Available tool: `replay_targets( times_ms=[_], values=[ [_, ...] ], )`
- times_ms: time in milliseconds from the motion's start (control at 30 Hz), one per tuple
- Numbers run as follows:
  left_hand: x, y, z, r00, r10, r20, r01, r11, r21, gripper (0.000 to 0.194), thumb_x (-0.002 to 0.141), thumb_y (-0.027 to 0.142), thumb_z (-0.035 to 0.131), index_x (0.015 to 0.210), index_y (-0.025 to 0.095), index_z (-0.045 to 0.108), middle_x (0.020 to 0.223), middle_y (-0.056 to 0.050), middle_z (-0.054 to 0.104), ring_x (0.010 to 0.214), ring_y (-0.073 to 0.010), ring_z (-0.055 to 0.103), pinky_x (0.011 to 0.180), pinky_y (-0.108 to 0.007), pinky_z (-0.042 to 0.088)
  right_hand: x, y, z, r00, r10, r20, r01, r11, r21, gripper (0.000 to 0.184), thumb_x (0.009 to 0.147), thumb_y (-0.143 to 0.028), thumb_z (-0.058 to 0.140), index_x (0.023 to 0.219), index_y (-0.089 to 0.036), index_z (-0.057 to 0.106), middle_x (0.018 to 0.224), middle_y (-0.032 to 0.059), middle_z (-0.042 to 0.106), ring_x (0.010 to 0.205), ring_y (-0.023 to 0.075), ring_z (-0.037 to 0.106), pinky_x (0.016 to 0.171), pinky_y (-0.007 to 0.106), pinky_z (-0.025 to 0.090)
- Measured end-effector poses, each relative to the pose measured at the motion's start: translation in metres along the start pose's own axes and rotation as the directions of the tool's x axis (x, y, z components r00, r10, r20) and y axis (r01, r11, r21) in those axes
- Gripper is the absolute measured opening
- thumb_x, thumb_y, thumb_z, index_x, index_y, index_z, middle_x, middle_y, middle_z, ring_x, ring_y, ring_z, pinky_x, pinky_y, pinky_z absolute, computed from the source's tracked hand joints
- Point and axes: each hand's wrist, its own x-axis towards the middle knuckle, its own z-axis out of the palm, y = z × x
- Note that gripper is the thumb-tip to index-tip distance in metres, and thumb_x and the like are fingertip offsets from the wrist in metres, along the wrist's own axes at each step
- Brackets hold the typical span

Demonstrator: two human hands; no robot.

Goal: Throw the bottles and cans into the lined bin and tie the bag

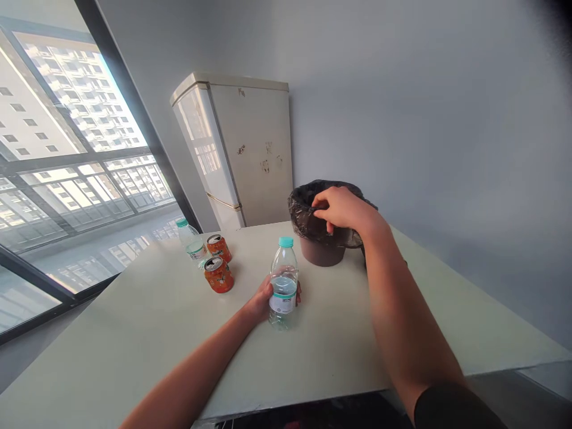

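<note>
My left hand point(260, 299) is wrapped round a clear plastic bottle point(283, 302) with a turquoise cap and a white label, upright at the table's middle. Ahead and to its right, a brown bin point(322, 253) lined with a black plastic bag point(306, 223) stands on the table. Over the bag's near rim is my right hand point(340, 208), its fingers bent and the thumb apart from them. I see nothing held in it; whether it touches the bag is unclear.
Two orange drink cans, a nearer one point(218, 276) and a farther one point(218, 247), stand on the left of the pale table point(147, 333). Beside them is another turquoise-capped bottle point(193, 243). Behind are an old fridge point(254, 143), a grey wall and a large window point(80, 119).
</note>
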Motion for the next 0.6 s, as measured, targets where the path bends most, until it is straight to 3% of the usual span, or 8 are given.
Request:
replay_targets(
  times_ms=[133,333,433,533,600],
  values=[
    [-0.002,0.000,0.000,0.998,0.016,0.061,-0.014,0.999,-0.033,0.085,0.069,0.064,0.088,0.136,0.021,0.058,0.110,-0.012,0.069,0.095,-0.0248,0.071,0.085,-0.037,0.054,-0.020,-0.022,-0.003,0.994,-0.097,0.051,0.095,0.995,0.040,0.027,0.089,-0.022,0.066,0.115,-0.025,0.074,0.063,-0.0001,0.072,0.071,0.0192,0.071,0.063,0.028,0.044],
    [-0.003,-0.002,-0.004,0.993,0.028,0.116,-0.028,1.000,0.002,0.091,0.067,0.070,0.087,0.138,0.020,0.058,0.110,-0.013,0.069,0.095,-0.0254,0.070,0.085,-0.038,0.052,-0.049,-0.051,-0.008,0.961,-0.223,-0.166,0.249,0.956,0.156,0.028,0.098,-0.041,0.058,0.113,-0.027,0.077,0.084,0.0022,0.074,0.067,0.0145,0.062,0.065,0.029,0.043],
    [-0.003,0.000,-0.003,0.994,0.004,0.114,-0.009,0.999,0.044,0.094,0.061,0.072,0.089,0.135,0.019,0.061,0.106,-0.012,0.070,0.092,-0.0248,0.070,0.083,-0.037,0.052,-0.057,-0.060,-0.006,0.945,-0.328,-0.004,0.324,0.929,0.178,0.029,0.094,-0.049,0.064,0.109,-0.027,0.078,0.092,0.0024,0.074,0.074,0.0155,0.063,0.064,0.028,0.040],
    [-0.002,0.001,0.000,0.991,-0.035,0.129,0.025,0.997,0.080,0.093,0.056,0.072,0.092,0.127,0.019,0.064,0.103,-0.012,0.071,0.090,-0.0249,0.069,0.080,-0.035,0.052,-0.061,-0.064,-0.003,0.881,-0.410,0.238,0.385,0.911,0.146,0.026,0.092,-0.046,0.066,0.101,-0.025,0.077,0.096,0.0034,0.074,0.077,0.0159,0.062,0.062,0.028,0.037],
    [-0.002,0.002,0.002,0.988,-0.038,0.148,0.024,0.996,0.091,0.095,0.054,0.072,0.093,0.126,0.018,0.065,0.104,-0.013,0.072,0.090,-0.0253,0.069,0.079,-0.035,0.052,-0.063,-0.065,-0.002,0.833,-0.436,0.340,0.412,0.900,0.144,0.027,0.095,-0.046,0.061,0.095,-0.023,0.076,0.093,0.0038,0.073,0.075,0.0155,0.060,0.060,0.029,0.035]
  ],
)
